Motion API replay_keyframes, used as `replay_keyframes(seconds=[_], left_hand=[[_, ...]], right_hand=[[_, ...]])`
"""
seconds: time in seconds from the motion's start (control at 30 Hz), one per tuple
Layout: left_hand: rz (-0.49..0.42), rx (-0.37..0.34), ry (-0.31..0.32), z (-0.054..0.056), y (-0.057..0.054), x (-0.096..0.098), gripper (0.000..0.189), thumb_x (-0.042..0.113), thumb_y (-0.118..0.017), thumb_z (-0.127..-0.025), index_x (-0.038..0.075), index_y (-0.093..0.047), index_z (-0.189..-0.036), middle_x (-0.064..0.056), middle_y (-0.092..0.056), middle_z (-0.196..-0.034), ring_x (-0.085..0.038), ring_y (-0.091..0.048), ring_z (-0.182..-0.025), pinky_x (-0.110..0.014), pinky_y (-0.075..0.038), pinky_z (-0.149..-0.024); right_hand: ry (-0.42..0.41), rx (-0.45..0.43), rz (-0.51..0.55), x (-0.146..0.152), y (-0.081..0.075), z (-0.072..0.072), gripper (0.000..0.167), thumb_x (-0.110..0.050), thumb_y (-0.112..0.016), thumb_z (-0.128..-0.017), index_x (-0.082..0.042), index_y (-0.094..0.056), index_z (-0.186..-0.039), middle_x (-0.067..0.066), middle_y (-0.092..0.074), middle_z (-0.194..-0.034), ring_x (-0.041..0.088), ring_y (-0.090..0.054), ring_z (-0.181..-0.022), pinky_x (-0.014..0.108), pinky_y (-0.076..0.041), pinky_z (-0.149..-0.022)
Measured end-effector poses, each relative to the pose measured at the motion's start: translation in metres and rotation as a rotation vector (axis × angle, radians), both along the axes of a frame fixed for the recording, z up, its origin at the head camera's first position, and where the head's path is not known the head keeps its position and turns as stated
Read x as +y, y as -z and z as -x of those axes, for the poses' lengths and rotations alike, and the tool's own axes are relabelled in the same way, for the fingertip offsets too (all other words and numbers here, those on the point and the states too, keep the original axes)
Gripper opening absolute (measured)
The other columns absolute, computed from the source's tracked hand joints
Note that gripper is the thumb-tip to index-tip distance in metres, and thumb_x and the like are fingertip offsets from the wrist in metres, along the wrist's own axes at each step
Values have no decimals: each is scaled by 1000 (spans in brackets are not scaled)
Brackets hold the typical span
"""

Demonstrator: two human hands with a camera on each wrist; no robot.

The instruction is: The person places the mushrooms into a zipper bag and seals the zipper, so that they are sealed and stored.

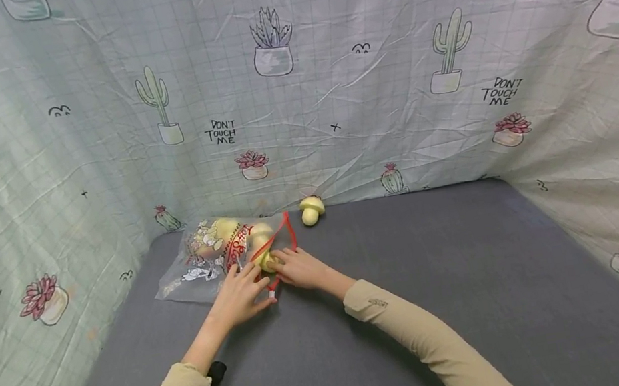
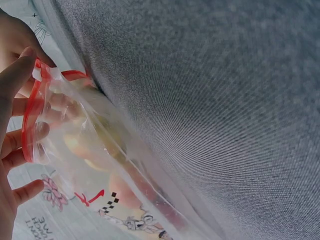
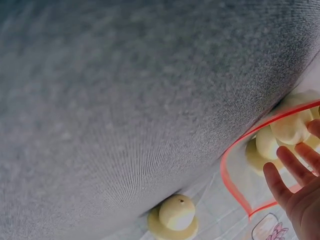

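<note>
A clear zip bag (image 1: 183, 277) with a red zip edge and printed cartoon figures lies on the dark surface, its mouth toward the right. Rounded yellow and reddish things show through the plastic. At the mouth, my left hand (image 1: 241, 296) holds the rim, the thumb by the white slider (image 2: 36, 73) and the fingers spread along the red edge. My right hand (image 1: 300, 269) reaches into the mouth with extended fingers, the tips at a pale yellow mushroom-shaped piece (image 3: 290, 127). Another yellow mushroom-shaped piece (image 1: 312, 210) lies outside the bag, to the right.
A grey cloth-covered table (image 1: 451, 278) spreads under both arms. Behind it and at both sides hangs a pale curtain (image 1: 328, 82) printed with potted cacti. Beside the left sleeve is a small black object (image 1: 217, 373), partly hidden.
</note>
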State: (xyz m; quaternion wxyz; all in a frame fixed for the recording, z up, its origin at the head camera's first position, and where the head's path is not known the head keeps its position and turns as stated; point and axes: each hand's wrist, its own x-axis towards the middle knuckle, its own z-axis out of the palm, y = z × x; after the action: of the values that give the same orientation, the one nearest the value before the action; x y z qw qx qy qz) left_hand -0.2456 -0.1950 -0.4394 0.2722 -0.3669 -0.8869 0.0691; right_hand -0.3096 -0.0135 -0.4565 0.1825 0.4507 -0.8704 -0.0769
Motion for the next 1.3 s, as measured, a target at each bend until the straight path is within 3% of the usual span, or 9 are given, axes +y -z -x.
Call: replay_keyframes(seconds=[0.37,0.87,1.3], left_hand=[[6,15,15,3,0,-1,33,47,-69,-69,18,-63,-84,-2,-58,-87,-21,-52,-87,-44,-40,-75],[8,-11,24,5,0,-3,32,47,-70,-68,19,-60,-79,-1,-58,-86,-21,-53,-86,-43,-38,-72],[15,1,26,3,2,-2,35,49,-69,-67,19,-63,-83,-3,-56,-86,-20,-51,-86,-41,-38,-70]], right_hand=[[53,-26,-38,-6,-1,2,51,-44,-49,-87,-21,-44,-131,5,-42,-134,19,-47,-114,36,-45,-84],[84,3,-67,-10,2,2,63,-53,-52,-81,-22,-39,-135,4,-43,-130,18,-45,-108,33,-45,-77],[80,70,-88,-6,4,2,37,-37,-43,-92,-31,-45,-128,-1,-44,-130,15,-46,-106,29,-43,-74]])
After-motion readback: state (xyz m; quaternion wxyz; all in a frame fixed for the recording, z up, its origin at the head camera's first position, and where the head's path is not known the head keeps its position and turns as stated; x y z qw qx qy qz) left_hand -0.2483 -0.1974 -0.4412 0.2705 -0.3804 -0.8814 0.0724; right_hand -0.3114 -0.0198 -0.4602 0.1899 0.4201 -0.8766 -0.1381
